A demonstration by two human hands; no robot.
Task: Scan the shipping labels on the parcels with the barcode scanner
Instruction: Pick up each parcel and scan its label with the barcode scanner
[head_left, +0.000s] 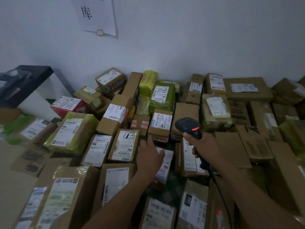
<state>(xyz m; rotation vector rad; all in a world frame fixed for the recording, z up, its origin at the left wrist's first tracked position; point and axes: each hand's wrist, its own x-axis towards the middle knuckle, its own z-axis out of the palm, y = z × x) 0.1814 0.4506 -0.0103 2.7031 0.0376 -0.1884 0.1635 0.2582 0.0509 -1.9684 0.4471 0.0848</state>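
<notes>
Looks mid-scan to me: right hand (204, 146) has its fingers wrapped round the barcode scanner (189, 125) above the middle of the parcel pile (115, 113), left hand (149, 154), fingers loosely spread, reaches onto a small labelled parcel (168, 161), which probably needs turning up toward the beam next.

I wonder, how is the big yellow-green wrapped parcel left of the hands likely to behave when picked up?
The parcel will probably feel slippery, since glossy film covers it. Its flat faces and square corners suggest a stiff box inside, unlikely to flop or roll. Weight cannot be judged.
</notes>
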